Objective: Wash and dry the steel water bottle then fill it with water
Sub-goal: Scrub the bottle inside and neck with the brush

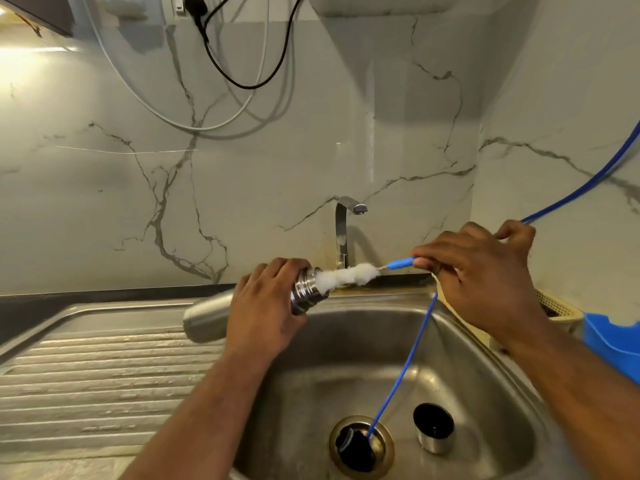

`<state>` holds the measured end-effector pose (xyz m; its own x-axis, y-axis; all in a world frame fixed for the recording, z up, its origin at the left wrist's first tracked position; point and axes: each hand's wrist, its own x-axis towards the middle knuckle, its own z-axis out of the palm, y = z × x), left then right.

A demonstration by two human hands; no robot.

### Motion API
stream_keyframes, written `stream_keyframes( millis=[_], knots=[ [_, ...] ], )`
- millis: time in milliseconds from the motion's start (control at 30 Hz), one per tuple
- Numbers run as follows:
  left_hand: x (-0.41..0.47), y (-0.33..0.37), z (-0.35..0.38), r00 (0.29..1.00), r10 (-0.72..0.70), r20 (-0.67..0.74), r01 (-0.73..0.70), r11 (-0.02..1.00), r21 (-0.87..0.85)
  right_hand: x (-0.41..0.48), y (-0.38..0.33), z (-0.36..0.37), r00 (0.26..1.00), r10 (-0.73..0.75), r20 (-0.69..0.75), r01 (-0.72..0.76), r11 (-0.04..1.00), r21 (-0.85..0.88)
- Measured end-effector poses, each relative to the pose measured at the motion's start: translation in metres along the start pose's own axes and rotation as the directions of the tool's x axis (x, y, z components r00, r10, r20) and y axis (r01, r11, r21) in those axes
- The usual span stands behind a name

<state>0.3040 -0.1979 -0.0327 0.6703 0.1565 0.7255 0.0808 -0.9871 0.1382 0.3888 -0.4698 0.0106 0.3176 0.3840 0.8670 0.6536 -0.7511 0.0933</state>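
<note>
A: Step in hand?

B: Washing, inside scrub. The left hand [263, 306] is gripping the steel water bottle [207, 320] round its shoulder with the fingers wrapped. The bottle is lying nearly level, mouth pointing toward the right hand [485, 275].

A: And the right hand?

B: It's pinching the blue handle of the bottle brush [401, 263] at the fingertips. The white bristles [346, 277] are sitting between the two hands, with the tip just entering the bottle mouth and most of them outside.

A: Where's this happening?

B: Over the back of the sink [311, 341]. The tap [343, 230] is standing just behind the gap between the hands. I'm not seeing any water running.

A: How to do it well?

B: My judgement: line the brush shaft up with the neck before pushing, hold firm with the left hand, and tilt the mouth slightly down so suds drain into the sink. Twist while stroking to reach the base. The fingertip pinch looks weak for that; a fuller grip would be steadier.

A: Risks?

B: A thin blue hose [401, 368] is running down from under the right hand into the drain [360, 445]. I can't tell whether that hand is also holding it. It could be snagging the stroke. A cap [434, 427] is lying in the sink below the right hand.
</note>
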Motion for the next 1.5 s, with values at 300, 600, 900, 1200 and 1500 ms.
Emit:
stream_keyframes(
  millis=[300, 600, 900, 1200, 1500],
  knots=[
    [-0.007, 0.031, 0.009, 0.98, 0.193, 0.041, -0.191, 0.98, -0.053, -0.008, -0.039, 0.017, 0.993, 0.014, 0.119, -0.016, 1.0, 0.014],
    [-0.008, 0.015, 0.01, 0.989, 0.142, 0.026, -0.143, 0.989, 0.043, 0.001, -0.005, 0.002, 0.899, 0.254, 0.357, -0.233, 0.967, -0.102],
    [-0.019, 0.054, 0.021, 0.939, 0.338, 0.062, -0.335, 0.94, -0.062, -0.012, -0.061, 0.011, 0.81, -0.002, 0.587, 0.033, 0.999, -0.042],
    [-0.014, 0.013, 0.02, 0.937, 0.073, 0.343, 0.088, 0.898, -0.43, -0.017, -0.016, 0.03, 0.906, -0.312, 0.287, 0.324, 0.946, 0.005],
    [-0.013, -0.017, 0.009, 0.925, -0.056, 0.376, 0.06, 0.998, -0.001, -0.017, 0.021, 0.042, 0.939, -0.076, 0.336, 0.068, 0.997, 0.034]
  ],
)
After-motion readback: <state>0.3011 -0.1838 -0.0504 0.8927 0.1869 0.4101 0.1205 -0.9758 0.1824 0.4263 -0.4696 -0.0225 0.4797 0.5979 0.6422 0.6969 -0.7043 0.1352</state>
